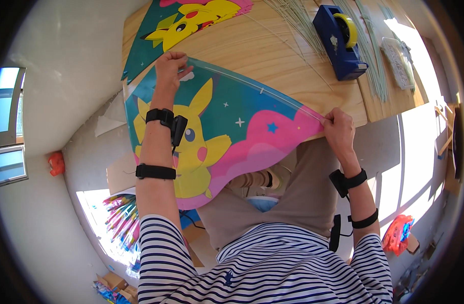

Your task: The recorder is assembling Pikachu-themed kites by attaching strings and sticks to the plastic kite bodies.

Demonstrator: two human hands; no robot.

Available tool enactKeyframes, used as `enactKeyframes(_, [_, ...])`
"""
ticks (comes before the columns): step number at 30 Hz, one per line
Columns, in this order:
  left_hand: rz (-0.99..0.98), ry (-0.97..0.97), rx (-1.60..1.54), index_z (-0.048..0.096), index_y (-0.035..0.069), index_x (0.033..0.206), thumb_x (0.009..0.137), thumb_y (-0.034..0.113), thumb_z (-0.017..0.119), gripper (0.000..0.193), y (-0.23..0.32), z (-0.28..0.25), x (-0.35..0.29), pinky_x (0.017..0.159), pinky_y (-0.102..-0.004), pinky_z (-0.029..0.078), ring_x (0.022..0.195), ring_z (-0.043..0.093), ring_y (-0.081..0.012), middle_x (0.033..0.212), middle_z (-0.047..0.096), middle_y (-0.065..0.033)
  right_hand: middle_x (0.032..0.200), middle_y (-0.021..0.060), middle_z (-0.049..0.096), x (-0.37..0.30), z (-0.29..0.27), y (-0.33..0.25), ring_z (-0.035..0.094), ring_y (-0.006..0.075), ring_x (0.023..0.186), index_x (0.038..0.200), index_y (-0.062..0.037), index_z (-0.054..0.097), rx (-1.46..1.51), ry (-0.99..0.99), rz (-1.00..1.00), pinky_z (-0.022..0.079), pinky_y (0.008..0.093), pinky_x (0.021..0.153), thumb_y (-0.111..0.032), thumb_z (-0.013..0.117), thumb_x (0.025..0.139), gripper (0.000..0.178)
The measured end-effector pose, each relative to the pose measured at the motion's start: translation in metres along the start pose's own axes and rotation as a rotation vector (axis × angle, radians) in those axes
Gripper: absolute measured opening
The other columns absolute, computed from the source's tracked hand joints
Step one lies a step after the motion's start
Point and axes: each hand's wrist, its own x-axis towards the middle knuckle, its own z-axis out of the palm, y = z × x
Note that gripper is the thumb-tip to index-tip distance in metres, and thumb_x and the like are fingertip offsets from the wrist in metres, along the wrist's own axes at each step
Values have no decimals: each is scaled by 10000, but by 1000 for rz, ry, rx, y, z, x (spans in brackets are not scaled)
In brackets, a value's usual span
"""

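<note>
A printed kite sail (pixel 232 144) in teal and pink, with a yellow cartoon animal on it, drapes from the table's near edge over my lap. Along its upper edge runs a thin pale rod (pixel 277 97), with a small white piece partway along. My left hand (pixel 171 71) pinches the sail's edge at the upper left, fingertips together. At the pointed right corner, my right hand (pixel 339 130) has thumb and fingers closed on the sail. The edge is stretched between both hands. Whether my fingers also grip the rod's ends is hidden.
More printed sails (pixel 156 30) lie on the wooden table (pixel 232 48) at the far left. A blue tape dispenser (pixel 338 50), loose thin rods (pixel 376 76) and a clear plastic box (pixel 398 63) lie to the right. Colourful bundles (pixel 123 218) and a red bag (pixel 398 234) rest lower down.
</note>
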Motion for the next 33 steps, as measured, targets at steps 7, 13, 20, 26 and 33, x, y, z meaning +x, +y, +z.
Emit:
enactKeyframes(7, [98,35,103,665,-2,880,784,-39,706,111,-10,2,7,535,-246,463,574,546,-110,739,619,-31,753,167,677,0,-4,-3,668,373,784,761,-37,654,9,-44,37,510,452,704,-141,764,759,151])
enactKeyframes(13, [128,80,199,681,5,868,770,-30,722,112,-17,3,13,510,-254,444,559,535,-110,744,637,-25,750,159,679,0,-3,-1,668,369,777,764,-43,658,14,-32,21,511,452,706,-131,757,753,132])
enactKeyframes(20, [182,90,327,696,0,863,768,-5,724,100,-26,2,17,494,-274,471,583,579,-138,760,655,-49,753,157,682,1,-5,-4,670,367,779,761,-43,661,14,-48,45,514,450,707,-125,754,749,124])
enactKeyframes(26, [181,122,375,700,-7,868,758,-2,722,112,-22,11,8,468,-299,516,577,626,-165,763,664,-76,750,154,680,0,-6,-4,668,362,773,763,-37,659,49,-40,51,510,445,697,-114,750,740,122])
enactKeyframes(33, [191,155,420,701,-9,854,761,2,723,96,-24,16,9,466,-297,516,558,629,-172,769,679,-89,736,154,675,2,-5,-3,666,366,763,751,-35,653,33,-50,42,507,447,690,-120,761,745,138])
